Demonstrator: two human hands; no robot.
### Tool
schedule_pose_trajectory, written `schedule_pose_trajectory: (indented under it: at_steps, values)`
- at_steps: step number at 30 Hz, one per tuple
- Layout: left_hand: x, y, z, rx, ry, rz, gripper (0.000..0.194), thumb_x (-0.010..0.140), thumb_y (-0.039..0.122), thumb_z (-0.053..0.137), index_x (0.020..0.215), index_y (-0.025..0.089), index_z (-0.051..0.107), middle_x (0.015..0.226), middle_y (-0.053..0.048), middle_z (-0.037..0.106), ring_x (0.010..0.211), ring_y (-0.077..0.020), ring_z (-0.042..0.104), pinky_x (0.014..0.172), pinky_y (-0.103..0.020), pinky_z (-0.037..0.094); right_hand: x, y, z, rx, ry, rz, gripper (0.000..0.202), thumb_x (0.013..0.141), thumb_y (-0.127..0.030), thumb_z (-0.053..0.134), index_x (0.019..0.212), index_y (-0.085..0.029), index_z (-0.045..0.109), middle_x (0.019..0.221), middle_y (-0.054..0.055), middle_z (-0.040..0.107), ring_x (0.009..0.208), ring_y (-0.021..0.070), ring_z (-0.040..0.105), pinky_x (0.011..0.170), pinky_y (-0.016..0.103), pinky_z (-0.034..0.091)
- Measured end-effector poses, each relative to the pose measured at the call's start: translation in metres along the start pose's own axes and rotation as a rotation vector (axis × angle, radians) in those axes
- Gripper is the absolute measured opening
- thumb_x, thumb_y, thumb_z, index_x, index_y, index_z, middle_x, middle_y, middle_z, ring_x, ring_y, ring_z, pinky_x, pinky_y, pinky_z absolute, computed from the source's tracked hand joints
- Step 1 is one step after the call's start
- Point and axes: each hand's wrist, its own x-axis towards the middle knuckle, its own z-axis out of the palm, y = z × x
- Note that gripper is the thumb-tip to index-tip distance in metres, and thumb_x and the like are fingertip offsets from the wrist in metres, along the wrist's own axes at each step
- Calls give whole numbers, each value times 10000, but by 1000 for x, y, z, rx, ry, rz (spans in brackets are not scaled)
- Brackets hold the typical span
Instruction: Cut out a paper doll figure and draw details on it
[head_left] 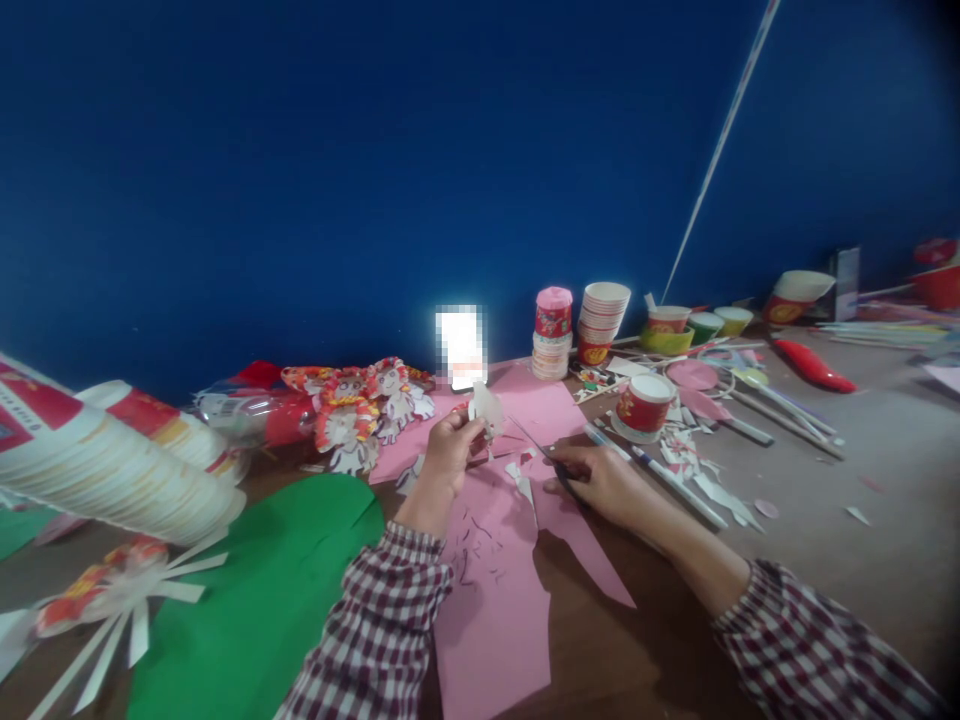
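Nearest: checked sleeves (367,620), one either side of the pink paper (499,630). Left hand (454,445) pinches a white paper cutout (486,408) above the pink paper. Right hand (600,480), by its right edge, grips scissors (559,467), long axis slanting forward-left toward the cutout; blade gap unclear.

Here we go: one pair of scissors (553,459), one pale cut-out (487,407), one green sheet (292,560)! One glowing screen (461,350), one clear plastic bottle (251,410), one shiny red object (814,365). Cup stacks now: two on the left (112,455), two more at the middle back (604,325), that's four! Coloured cups (705,326) in the row beyond, at least three. Pen-like sticks (679,487), make it two. Paper figures (388,382), at least two, overlapping. Paper scraps (682,445), loads, too jumbled to count! Checked sleeves (367,620), two.
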Motion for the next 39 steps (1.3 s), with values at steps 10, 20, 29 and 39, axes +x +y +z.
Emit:
schedule_pose_trajectory:
  at_steps: [10,20,29,39]
  values:
    - [2,-2,-2,-1,-8,9,350,595,270,767,900,157,638,739,-18,662,596,-103,623,558,-205,489,-1,1,1,-16,-141,38,311,774,-455,649,830,-152,691,623,-1,581,550,132,495,507,238,352]
    - [0,2,1,-16,-3,7,307,612,215,744,896,144,650,756,-26,668,628,-102,628,585,-198,506,-1,5,3,44,-208,61,344,772,-483,644,819,-144,676,583,-12,531,521,119,477,477,225,322]
    - [-5,8,3,6,2,-38,355,615,199,736,952,150,635,768,-30,667,559,-99,603,514,-208,490,-1,2,2,-30,-217,60,374,770,-522,627,784,-152,686,555,-31,460,513,99,390,473,225,262]
    - [-8,10,9,-5,-25,-36,349,536,157,763,865,153,649,775,-11,653,606,-111,617,568,-225,491,-1,-2,0,176,-265,182,400,765,-467,642,975,-128,666,627,12,608,541,135,549,508,239,394]
